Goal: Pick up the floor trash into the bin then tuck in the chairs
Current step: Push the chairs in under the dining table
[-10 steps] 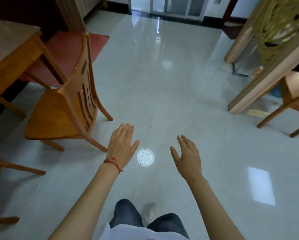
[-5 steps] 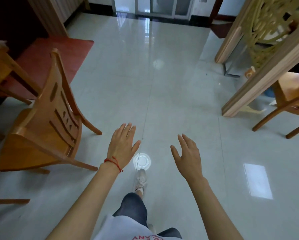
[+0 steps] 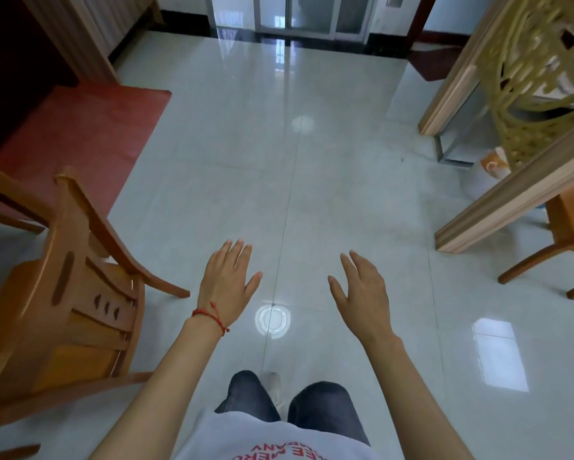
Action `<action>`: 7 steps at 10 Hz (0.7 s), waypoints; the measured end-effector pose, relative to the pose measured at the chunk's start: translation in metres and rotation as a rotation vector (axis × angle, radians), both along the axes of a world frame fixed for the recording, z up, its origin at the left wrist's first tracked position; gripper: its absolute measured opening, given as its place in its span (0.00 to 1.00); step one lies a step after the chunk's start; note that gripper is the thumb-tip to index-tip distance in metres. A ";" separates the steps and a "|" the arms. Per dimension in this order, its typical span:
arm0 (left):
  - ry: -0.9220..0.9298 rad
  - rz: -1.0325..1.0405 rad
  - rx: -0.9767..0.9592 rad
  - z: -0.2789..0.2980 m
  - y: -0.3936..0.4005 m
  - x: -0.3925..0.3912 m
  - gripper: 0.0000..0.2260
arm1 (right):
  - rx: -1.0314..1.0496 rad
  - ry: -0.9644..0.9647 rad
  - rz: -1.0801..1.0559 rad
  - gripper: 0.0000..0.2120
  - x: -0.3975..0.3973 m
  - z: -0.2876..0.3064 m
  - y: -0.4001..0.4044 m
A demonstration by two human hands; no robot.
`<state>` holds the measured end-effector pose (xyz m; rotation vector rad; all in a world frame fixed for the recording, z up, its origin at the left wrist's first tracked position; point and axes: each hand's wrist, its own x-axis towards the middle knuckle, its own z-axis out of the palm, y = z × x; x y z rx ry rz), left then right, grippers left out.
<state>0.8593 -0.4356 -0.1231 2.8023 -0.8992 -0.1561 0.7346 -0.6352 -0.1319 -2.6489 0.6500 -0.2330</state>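
The floor (image 3: 329, 180) is of pale grey glossy tiles with thin seams, and it mirrors a round lamp as a bright ring between the two hands. At 9 o'clock stands a chair (image 3: 66, 293) of orange-brown varnished wood, with a curved top rail, flat slats with small cut-out holes, and slanted legs; it is turned with its back toward the person and is near the left arm, not touching it. Beyond it, at 10 o'clock, lies a dull red mat (image 3: 79, 134). At 2 o'clock is a screen (image 3: 524, 104) with a light wood frame and a golden carved lattice, and at 3 o'clock, behind its frame, a second chair (image 3: 564, 234) of the same wood (only the seat corner and legs show). I can see no trash and no bin in this view.

The left hand (image 3: 227, 280) is held out palm down above the floor, fingers straight and close together, thumb spread; it holds nothing and touches nothing. A red string (image 3: 209, 315) is tied on its wrist. The right hand (image 3: 362, 293) is the same: fingers extended and a little apart, nothing in it.

Compared with half a second ago, the hands have kept nearly the same pose, while the left chair now sits lower and closer in the view, and the table that was seen at 10 o'clock is almost out of sight; the person has stepped forward.
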 end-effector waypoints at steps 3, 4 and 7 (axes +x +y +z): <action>0.020 0.142 0.025 -0.007 -0.057 0.069 0.28 | -0.033 0.013 0.147 0.23 0.105 -0.006 -0.073; 0.036 0.242 0.024 -0.006 -0.077 0.089 0.25 | -0.043 0.021 0.240 0.23 0.143 -0.004 -0.099; 0.096 0.578 0.043 0.005 -0.104 0.115 0.28 | -0.097 0.068 0.601 0.26 0.245 0.010 -0.141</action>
